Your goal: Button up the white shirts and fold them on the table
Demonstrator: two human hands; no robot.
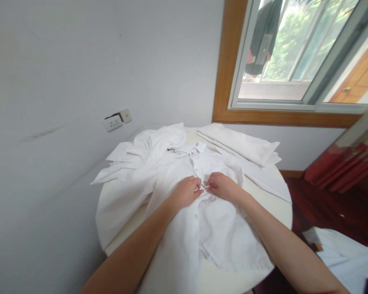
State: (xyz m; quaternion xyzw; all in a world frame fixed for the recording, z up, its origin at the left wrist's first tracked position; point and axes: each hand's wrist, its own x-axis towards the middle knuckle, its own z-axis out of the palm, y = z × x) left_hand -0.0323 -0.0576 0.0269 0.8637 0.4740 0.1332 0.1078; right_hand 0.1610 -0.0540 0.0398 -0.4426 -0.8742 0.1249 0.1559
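Note:
A white button-up shirt (180, 228) lies spread on a round white table (226, 281), collar towards the far side and lower hem towards me. My left hand (188, 191) pinches the shirt's front edge around the middle of the button line. Just to its right, my right hand (219, 185) pinches the facing edge of the front opening. A small gap separates the fingertips of both hands, with fabric between them. Buttons show above and below the hands; any button at the fingertips is too small to make out.
Crumpled white cloth (150, 145) lies at the table's back left. Folded white clothing (239, 143) sits at the back right. Behind stand a wall with a power socket (112, 123) and a wood-framed window (222, 81). A red-and-white curtain (340, 167) hangs at right, above white papers (346, 253).

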